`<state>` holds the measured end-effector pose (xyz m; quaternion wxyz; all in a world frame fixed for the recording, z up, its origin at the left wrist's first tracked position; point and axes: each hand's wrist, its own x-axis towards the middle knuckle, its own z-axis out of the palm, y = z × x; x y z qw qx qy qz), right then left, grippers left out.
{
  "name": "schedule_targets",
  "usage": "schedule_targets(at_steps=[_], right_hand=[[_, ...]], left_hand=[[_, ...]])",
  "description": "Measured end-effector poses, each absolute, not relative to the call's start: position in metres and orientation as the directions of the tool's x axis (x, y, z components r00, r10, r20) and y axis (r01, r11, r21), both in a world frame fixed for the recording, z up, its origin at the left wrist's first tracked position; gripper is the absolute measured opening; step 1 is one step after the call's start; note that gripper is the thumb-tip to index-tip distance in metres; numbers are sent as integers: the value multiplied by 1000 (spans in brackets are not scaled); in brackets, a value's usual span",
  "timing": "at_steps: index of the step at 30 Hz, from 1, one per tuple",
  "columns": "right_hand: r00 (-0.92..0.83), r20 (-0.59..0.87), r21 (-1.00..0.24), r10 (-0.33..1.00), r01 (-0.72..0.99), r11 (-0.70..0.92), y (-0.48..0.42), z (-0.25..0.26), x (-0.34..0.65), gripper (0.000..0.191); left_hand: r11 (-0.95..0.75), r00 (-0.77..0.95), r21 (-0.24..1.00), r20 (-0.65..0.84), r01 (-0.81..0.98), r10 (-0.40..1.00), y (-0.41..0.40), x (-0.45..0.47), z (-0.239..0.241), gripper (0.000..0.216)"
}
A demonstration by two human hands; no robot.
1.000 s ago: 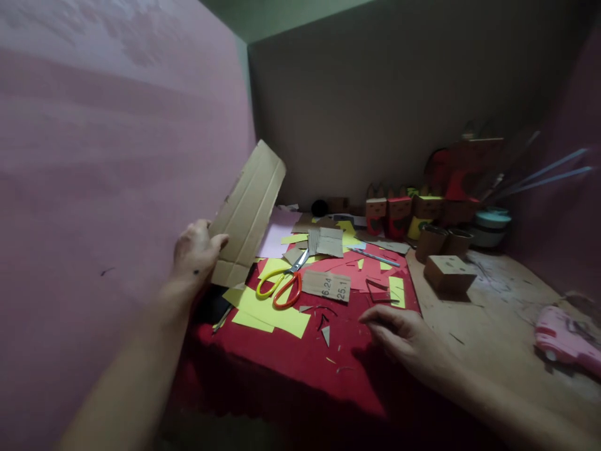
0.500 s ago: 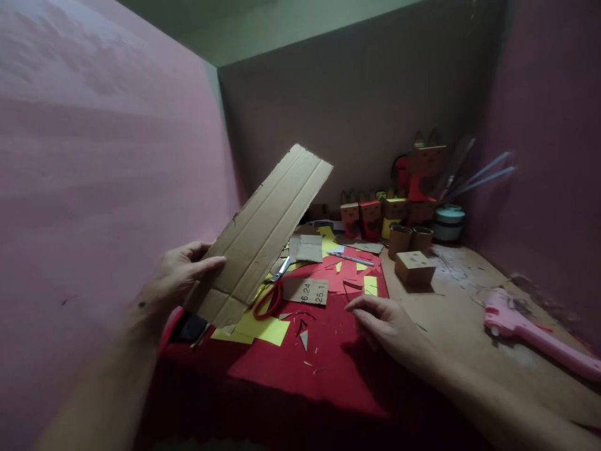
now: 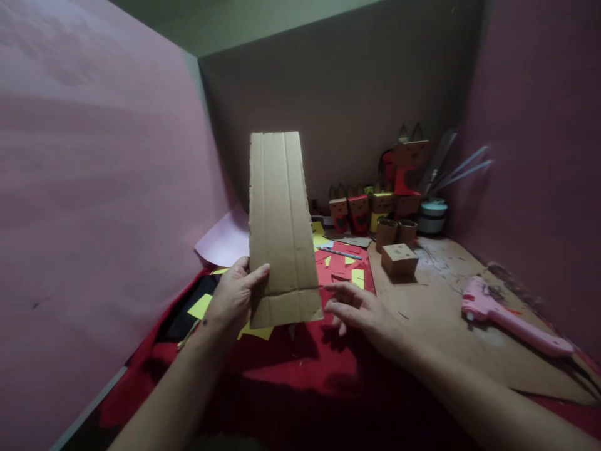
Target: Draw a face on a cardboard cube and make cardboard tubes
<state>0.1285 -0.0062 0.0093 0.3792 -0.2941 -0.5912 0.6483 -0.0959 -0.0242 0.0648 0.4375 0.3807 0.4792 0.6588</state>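
A long strip of corrugated cardboard (image 3: 282, 207) stands nearly upright in front of me, with creases along its length and one across its lower end. My left hand (image 3: 237, 288) grips its lower left edge, the thumb on the near face. Beside the lower right corner, my right hand (image 3: 357, 310) is held with its fingers apart and nothing in them. The strip hides part of the tabletop behind it. Yellow paper (image 3: 200, 307) lies left of my left wrist, and more yellow paper shows below the strip.
Red cloth (image 3: 300, 388) covers the near table. At right lie a pink glue gun (image 3: 511, 316) and a small cardboard box (image 3: 399, 261). Cardboard tubes (image 3: 387, 236), cat-like cardboard figures (image 3: 358, 213) and a teal container (image 3: 432, 217) stand behind. A pencil (image 3: 340, 253) rests among paper scraps.
My left hand has moved right and turned the cardboard strip from a slant to nearly upright. The strip now covers the scissors and the printed cardboard piece. My right hand is closer to the strip.
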Motion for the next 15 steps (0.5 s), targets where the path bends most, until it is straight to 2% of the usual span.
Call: schedule_targets(at_steps=[3,6,9,15], right_hand=[[-577,96,-965,811,-254,-66,-3,7,127,43],[-612,60,-929,788,-323,-180,0,1,128,44],[-620,2,-910,784,-327,-256,1,-4,129,40],[-588,-46,-929,808,-272,-251,1,-1,131,30]], left_hand=[[-186,-286,936,98,-298,953,-20,-72,57,43],[-195,-244,917,113,-347,963,-18,-53,51,48],[-175,-220,910,96,-375,971,-18,-40,46,47],[-122,-195,917,49,-380,980,-12,-34,40,42]])
